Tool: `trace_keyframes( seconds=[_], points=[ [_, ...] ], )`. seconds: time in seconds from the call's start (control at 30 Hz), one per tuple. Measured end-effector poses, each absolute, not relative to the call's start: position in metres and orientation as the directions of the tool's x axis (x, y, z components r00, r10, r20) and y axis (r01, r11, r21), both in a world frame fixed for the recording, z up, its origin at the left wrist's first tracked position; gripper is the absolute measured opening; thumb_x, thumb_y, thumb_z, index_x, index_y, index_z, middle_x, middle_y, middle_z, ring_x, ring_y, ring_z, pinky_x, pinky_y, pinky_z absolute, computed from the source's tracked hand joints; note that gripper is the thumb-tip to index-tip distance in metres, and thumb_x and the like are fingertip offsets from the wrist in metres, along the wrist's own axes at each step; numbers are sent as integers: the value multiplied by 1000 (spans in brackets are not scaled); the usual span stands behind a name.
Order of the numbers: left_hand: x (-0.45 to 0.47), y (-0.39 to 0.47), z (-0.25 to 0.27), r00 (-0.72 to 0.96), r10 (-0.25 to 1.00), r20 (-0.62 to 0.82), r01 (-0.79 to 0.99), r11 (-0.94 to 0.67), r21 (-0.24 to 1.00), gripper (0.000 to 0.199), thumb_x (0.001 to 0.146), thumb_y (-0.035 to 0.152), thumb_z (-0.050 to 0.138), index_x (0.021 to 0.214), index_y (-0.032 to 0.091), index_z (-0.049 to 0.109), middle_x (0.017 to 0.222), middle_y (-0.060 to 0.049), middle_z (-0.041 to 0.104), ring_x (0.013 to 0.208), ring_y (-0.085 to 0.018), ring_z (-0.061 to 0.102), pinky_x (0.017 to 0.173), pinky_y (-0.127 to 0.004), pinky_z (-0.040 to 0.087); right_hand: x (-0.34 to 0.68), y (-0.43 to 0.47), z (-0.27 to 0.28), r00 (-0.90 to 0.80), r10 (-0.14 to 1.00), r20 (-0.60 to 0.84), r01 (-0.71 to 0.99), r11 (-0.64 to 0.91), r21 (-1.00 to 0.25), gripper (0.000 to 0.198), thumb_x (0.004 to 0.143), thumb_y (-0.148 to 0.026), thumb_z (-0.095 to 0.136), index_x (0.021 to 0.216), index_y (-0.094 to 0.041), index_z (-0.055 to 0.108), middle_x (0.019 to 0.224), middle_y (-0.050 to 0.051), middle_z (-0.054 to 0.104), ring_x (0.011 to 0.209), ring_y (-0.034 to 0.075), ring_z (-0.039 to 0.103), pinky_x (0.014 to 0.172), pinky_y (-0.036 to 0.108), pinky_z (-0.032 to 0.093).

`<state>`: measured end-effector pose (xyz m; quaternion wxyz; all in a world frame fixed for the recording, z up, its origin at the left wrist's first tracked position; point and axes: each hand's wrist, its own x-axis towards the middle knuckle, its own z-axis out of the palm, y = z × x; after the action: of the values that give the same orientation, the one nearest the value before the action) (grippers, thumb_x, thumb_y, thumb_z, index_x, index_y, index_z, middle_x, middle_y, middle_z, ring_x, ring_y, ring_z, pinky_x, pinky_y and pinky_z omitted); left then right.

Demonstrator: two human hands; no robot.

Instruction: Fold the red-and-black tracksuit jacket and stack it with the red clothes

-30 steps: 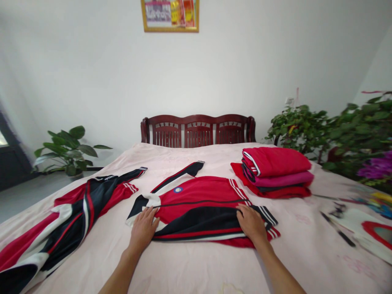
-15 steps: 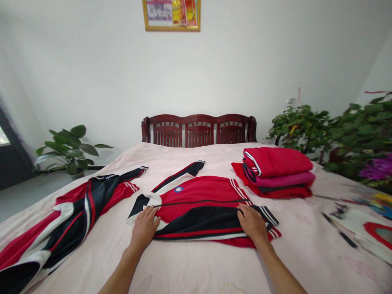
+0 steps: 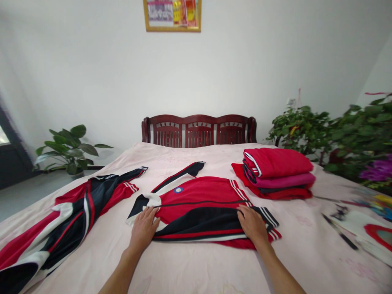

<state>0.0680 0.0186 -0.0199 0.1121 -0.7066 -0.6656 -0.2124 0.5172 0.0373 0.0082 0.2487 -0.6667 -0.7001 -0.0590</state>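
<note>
A red, navy and white zip jacket lies front side up on the bed, its collar to the left and its striped hem to the right. The near navy sleeve is folded across its front, while the far sleeve stretches out behind. My left hand rests by the collar end, fingers extended on the fabric. On the sleeve near its striped cuff lies my right hand, fingers also stretched out. Both thumbs are partly hidden. To the left, a second similar jacket lies loosely spread and rumpled.
A stack of folded red and pink clothes stands at the right of the pink sheet. Beyond the bed is a dark wooden headboard. A black pen-like object lies at right, near leafy plants. Another plant stands left.
</note>
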Motion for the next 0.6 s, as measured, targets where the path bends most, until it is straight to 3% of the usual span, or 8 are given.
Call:
trace_keyframes(
  seconds=[0.6],
  points=[
    [68,20,-22,-4,898,439,988,-65,143,45,96,34,45,134,19,62,144,-10,59,138,-31,47,113,-48,39,519,40,5,30,911,412,968,76,-238,37,95,-25,40,116,-19,71,126,9,70,119,21,62,105,36,42]
  ],
)
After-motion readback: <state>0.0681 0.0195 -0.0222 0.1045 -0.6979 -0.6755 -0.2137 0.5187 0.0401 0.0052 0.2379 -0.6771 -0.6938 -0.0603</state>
